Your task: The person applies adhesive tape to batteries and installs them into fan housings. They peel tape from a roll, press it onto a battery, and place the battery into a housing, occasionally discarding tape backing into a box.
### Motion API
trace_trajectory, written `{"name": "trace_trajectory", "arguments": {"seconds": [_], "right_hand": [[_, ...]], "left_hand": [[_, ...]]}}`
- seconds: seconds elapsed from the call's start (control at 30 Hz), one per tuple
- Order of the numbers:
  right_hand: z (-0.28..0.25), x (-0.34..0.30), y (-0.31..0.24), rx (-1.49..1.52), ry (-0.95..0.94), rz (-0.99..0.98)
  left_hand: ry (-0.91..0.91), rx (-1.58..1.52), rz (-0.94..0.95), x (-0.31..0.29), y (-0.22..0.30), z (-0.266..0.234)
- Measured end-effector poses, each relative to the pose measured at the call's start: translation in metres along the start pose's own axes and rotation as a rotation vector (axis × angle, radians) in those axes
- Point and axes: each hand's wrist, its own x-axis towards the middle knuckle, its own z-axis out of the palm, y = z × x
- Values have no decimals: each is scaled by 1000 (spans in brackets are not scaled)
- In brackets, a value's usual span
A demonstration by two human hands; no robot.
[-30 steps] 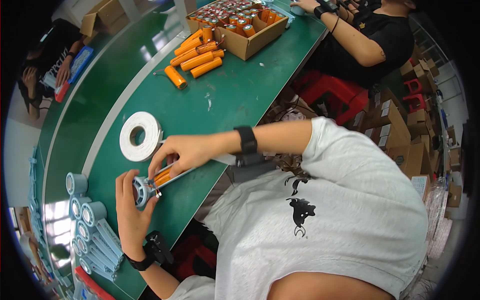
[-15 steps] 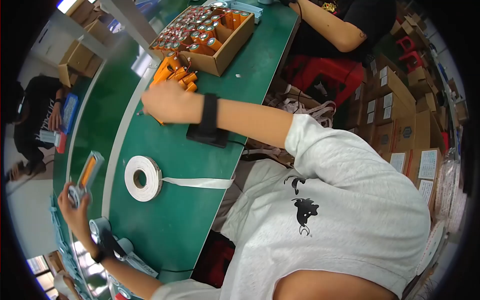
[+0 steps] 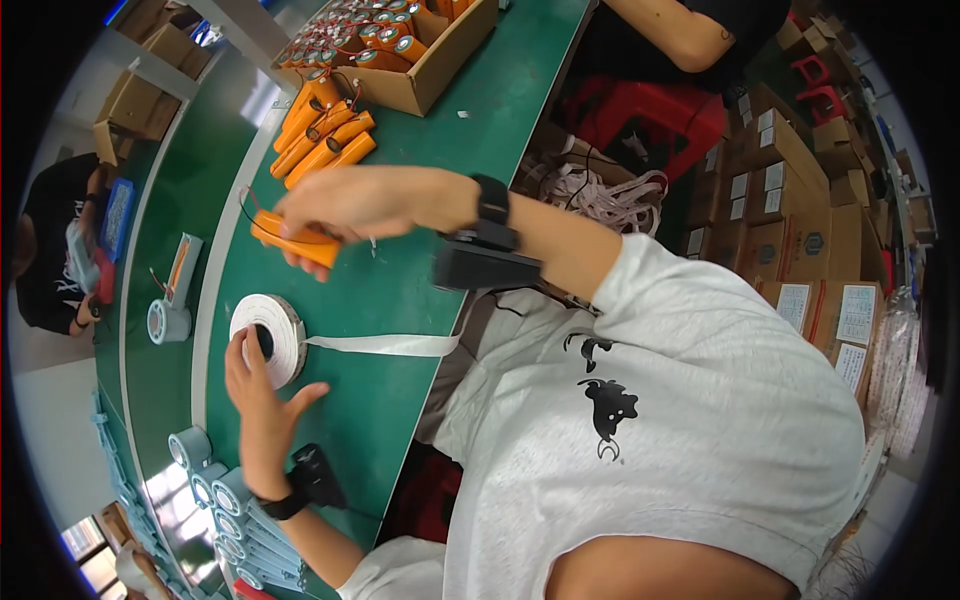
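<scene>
My right hand (image 3: 345, 215) grips an orange cylindrical battery pack (image 3: 298, 240) with thin wires trailing from one end, held over the green bench. My left hand (image 3: 265, 400) holds nothing. Its fingers are spread, with the fingertips over the roll of white tape (image 3: 287, 335); whether they touch it I cannot tell. A strip of tape runs from the roll to the bench's right edge. Several more orange packs (image 3: 325, 140) lie in a heap beyond my right hand. Past the pale rail rests a pale blue housing (image 3: 172, 312) with an orange pack inside.
A cardboard box (image 3: 440, 75) full of orange packs stands at the far end of the bench. Several pale blue housings (image 3: 235, 515) are grouped at lower left. One person (image 3: 65, 240) works across the line, another (image 3: 690, 45) at top right. Red stools (image 3: 650, 120) and cartons stand right.
My left hand has let go of the pale blue housing beyond the rail and come over to the tape roll. The right hand has drawn an orange battery pack away from the heap.
</scene>
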Motion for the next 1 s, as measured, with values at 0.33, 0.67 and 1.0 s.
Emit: {"name": "trace_trajectory", "arguments": {"seconds": [0.33,0.67,1.0], "right_hand": [[72,-55,52,-740,369,-232],[60,-105,-9,-1019,-421,-127],[83,-47,-16,-705,201,-482]], "left_hand": [[50,-42,-238,-18,23,20],[465,-62,-104,-28,42,13],[664,-86,-116,-24,65,20]]}}
